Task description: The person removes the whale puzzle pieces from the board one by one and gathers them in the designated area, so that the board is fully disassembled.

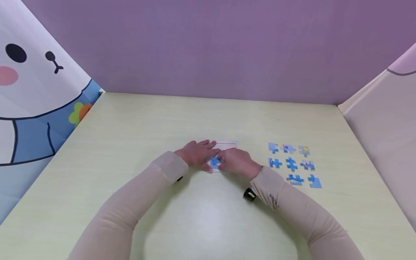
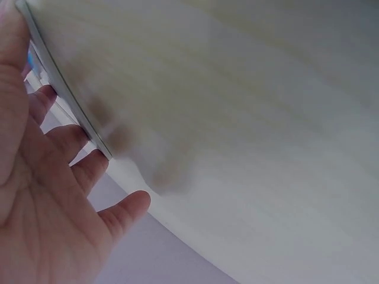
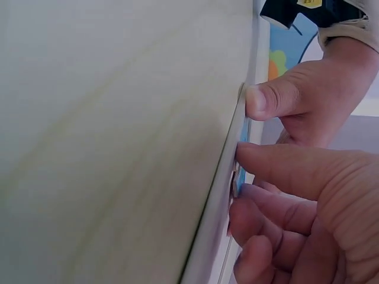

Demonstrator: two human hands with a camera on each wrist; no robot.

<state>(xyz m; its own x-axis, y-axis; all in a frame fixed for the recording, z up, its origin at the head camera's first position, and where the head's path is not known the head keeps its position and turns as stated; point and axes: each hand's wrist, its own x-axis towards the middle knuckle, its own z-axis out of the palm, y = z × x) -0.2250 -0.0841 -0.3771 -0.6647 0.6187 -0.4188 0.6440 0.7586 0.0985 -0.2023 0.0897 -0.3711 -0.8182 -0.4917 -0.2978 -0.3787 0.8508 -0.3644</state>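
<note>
- Eight loose puzzle pieces, blue-printed, lie in rows on the counter, well apart to the right of the hands; nothing stands between them and the hands.
- Cloth panels enclose the counter: a purple back panel, a cartoon-face panel on the left, a pale panel on the right.
- A white puzzle frame lies flat at mid-counter; both hands cover its near half, so only its far edge and part of its bare white floor show.
- A blue puzzle piece sits in the frame's near part, seen only as a sliver between the two hands; its outline and seating cannot be made out.
- Left hand: released, fingers extended flat over the frame's left side; the left wrist view shows straight fingers against the frame's edge.
- Right hand: fingers bent, thumb at the frame's edge and fingertips pressed on the blue piece; whether it pinches the piece or only presses it cannot be told.
- Both wrist views are close and partly blurred; the frame shows edge-on only.
- A small black device sits at the right wrist.
</note>
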